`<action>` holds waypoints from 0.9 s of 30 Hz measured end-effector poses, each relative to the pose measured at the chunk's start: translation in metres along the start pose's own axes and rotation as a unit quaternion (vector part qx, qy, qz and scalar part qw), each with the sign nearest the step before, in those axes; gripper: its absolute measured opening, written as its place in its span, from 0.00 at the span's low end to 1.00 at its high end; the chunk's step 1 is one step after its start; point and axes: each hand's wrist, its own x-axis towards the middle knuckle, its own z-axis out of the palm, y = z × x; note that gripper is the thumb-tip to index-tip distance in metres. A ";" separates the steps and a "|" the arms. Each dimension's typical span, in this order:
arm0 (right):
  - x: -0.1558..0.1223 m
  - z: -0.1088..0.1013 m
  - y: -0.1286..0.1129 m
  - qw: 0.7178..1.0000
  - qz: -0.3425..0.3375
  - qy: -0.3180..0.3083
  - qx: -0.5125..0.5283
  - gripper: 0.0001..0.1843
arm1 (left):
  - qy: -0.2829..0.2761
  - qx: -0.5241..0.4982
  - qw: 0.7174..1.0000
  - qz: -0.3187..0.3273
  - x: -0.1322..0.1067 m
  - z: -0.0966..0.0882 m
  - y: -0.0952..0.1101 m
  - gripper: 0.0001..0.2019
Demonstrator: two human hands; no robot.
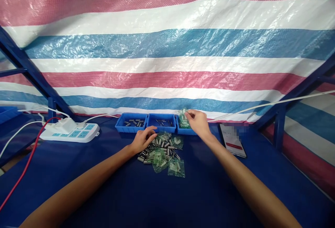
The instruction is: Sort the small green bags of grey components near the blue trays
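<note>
Plastic bag [184,120]: greenish, pinched between the fingertips of the right hand [199,123], just over the rightmost blue tray [186,131].
Left hand [143,140]: fingers loosely curled, just beside a heap of small metal parts [160,151].
Right of right hand: smartphone [232,140], lying on the desk [78,172].

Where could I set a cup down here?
Bare blue cloth lies between the power strip and left forearm, and between the plastic bags and right forearm. It is crowded at the three blue trays and the heap of metal parts.

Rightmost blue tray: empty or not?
Not empty: clear green plastic bags lie in the rightmost blue tray, beside the right hand.
</note>
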 end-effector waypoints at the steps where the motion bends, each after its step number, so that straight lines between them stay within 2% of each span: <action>1: 0.004 -0.006 0.004 0.998 0.014 -0.011 -0.057 0.14 | -0.002 0.003 1.000 0.000 0.000 0.000 0.000 0.14; 4: 0.009 -0.018 0.011 0.976 0.055 -0.036 -0.208 0.12 | -0.005 0.009 1.000 -0.002 0.001 -0.001 0.001 0.14; 6: 0.009 -0.020 0.012 0.963 0.057 -0.066 -0.254 0.15 | -0.006 0.009 1.000 -0.004 0.001 -0.001 0.001 0.14; 10: 0.007 -0.017 0.005 0.968 0.023 -0.135 -0.211 0.16 | -0.007 0.006 1.000 -0.010 0.000 0.000 0.001 0.14; 13: 0.001 -0.015 -0.007 0.965 -0.060 -0.221 -0.125 0.11 | -0.011 0.009 1.000 -0.011 0.001 0.000 0.001 0.13; 16: -0.012 -0.011 -0.020 0.935 -0.114 -0.319 -0.108 0.09 | -0.010 0.023 1.000 -0.008 0.001 0.000 0.002 0.12; 19: -0.025 -0.004 -0.028 0.891 -0.148 -0.396 -0.164 0.10 | -0.006 0.040 0.999 0.001 0.002 0.000 0.003 0.10; 22: -0.035 0.005 -0.032 0.872 -0.158 -0.400 -0.234 0.11 | -0.004 0.052 0.999 0.012 0.003 -0.001 0.004 0.10; 27: -0.044 0.012 -0.035 0.883 -0.169 -0.362 -0.246 0.13 | -0.004 0.058 0.998 0.023 0.004 -0.002 0.006 0.10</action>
